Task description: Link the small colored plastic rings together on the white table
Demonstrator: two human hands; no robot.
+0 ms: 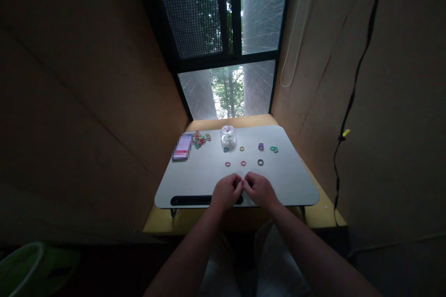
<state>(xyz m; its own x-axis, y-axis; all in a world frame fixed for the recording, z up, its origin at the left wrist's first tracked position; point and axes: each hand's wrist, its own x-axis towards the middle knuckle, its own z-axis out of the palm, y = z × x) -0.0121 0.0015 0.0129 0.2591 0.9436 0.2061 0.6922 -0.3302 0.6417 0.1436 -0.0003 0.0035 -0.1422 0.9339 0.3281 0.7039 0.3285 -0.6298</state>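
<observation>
Desk (205, 176) with a white top and rounded corners stands on short legs over a yellow ledge (324, 199); the left hand (228, 190) and right hand (259, 189) come together above its near part, fingertips touching or almost so. In each grip the fingers curl inward, the gap at the tips small; I cannot tell whether anything is pinched there.

Beyond the knuckles lie loose small bands in two rough rows; the nearer has two pink bands (243, 163) and a dark one (260, 162); the farther has a blue (226, 149), a yellow (241, 148), a purple (261, 146) and a green group (274, 149). Just behind the blue sits a clear jar (228, 138); to its left, a mixed pile (201, 140) lies beside a phone (183, 147); a black slot (191, 200) runs along the near edge, partly behind the left hand.
</observation>
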